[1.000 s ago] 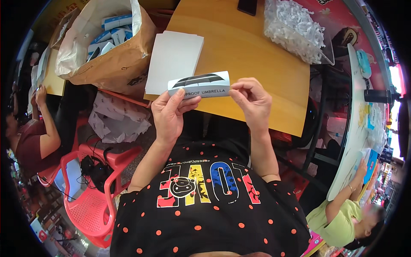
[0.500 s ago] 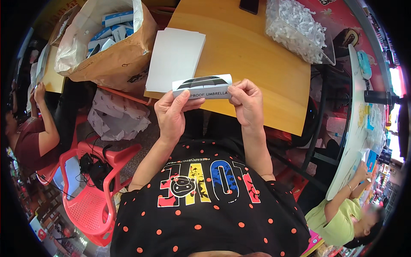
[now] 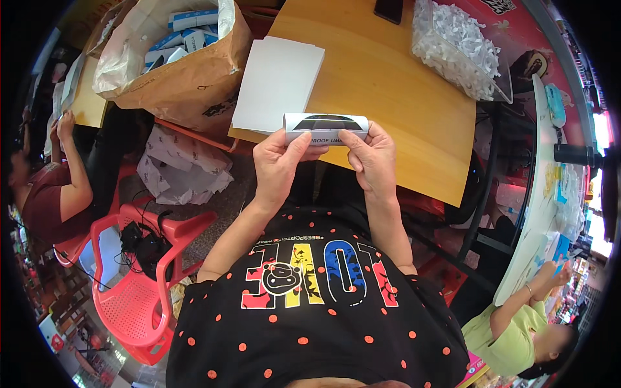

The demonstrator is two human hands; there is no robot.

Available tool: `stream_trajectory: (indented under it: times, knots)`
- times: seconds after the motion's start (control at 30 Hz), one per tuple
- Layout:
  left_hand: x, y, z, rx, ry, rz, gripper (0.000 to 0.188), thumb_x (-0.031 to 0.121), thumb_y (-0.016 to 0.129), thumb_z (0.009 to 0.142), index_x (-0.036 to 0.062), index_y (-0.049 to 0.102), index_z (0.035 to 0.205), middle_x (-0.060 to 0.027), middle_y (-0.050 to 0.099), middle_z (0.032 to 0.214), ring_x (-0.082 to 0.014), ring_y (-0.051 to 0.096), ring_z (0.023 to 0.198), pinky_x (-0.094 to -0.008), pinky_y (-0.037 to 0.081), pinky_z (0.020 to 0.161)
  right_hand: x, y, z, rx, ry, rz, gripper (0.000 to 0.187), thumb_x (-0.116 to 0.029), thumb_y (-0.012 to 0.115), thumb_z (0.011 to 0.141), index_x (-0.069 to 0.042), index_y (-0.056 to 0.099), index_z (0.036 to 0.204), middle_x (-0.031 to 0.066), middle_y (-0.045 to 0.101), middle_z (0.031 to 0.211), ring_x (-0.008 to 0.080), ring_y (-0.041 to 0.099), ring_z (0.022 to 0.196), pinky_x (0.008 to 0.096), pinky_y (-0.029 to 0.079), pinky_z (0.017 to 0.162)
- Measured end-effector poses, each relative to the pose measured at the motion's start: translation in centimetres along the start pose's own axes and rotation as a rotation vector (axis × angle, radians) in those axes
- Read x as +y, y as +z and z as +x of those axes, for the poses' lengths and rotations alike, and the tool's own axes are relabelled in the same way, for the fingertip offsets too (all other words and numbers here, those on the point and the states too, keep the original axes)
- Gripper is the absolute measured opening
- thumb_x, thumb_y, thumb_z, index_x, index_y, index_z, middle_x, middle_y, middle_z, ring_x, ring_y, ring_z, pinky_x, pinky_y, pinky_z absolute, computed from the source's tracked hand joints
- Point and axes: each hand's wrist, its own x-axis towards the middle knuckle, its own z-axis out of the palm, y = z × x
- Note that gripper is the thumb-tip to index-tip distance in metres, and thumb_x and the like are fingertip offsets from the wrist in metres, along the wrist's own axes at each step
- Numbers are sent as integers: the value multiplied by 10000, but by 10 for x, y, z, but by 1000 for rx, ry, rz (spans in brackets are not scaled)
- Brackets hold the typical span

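Observation:
Just over the near edge of the wooden table (image 3: 381,84), I hold a printed paper sleeve (image 3: 327,123) level in front of me. It is white above and grey below, with a black umbrella picture, and it is bent round into a roll. My left hand (image 3: 278,167) grips its left part, thumb on the front and fingers behind. My right hand (image 3: 375,158) pinches the right part, its thumb pressed on the grey band. A stack of white sheets (image 3: 278,81) lies just beyond, on the left side of the table.
A large brown paper sack (image 3: 187,81) of blue-and-white rolled sleeves stands at left. A clear bin (image 3: 456,52) of white paper strips and a dark phone (image 3: 389,9) are at the far side. A red chair (image 3: 132,304) stands left; co-workers sit on both sides.
My right thumb and fingers have slid inward from the sleeve's right end to its front. The sleeve looks more curled, and its grey band is partly covered.

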Motion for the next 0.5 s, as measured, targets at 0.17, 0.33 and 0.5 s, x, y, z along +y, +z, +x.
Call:
stream_trajectory:
  times: [0.17, 0.33, 0.5]
  knots:
    - [3, 10, 1, 100, -5, 212, 196, 45, 690, 819, -42, 634, 986, -94, 683, 843, -122, 658, 680, -223, 552, 598, 4, 4, -3, 21, -26, -44, 183, 8, 664, 816, 35, 597, 985, 78, 659, 826, 21, 428, 440, 173, 315, 374]
    - [-1, 9, 3, 100, 4, 250, 177, 63, 700, 814, -21, 642, 959, -68, 681, 797, -103, 637, 596, -196, 490, 518, 5, 4, -8, 42, -45, -97, 165, -6, 656, 827, 35, 599, 977, 71, 654, 796, 19, 424, 438, 178, 309, 373]
    - [-5, -8, 7, 24, -66, 89, 179, 141, 618, 888, -15, 644, 971, -68, 679, 793, -117, 654, 609, -196, 470, 499, 4, -1, -9, -2, -5, -29, 123, -47, 610, 874, 38, 601, 962, 60, 641, 768, 23, 393, 416, 185, 292, 369]
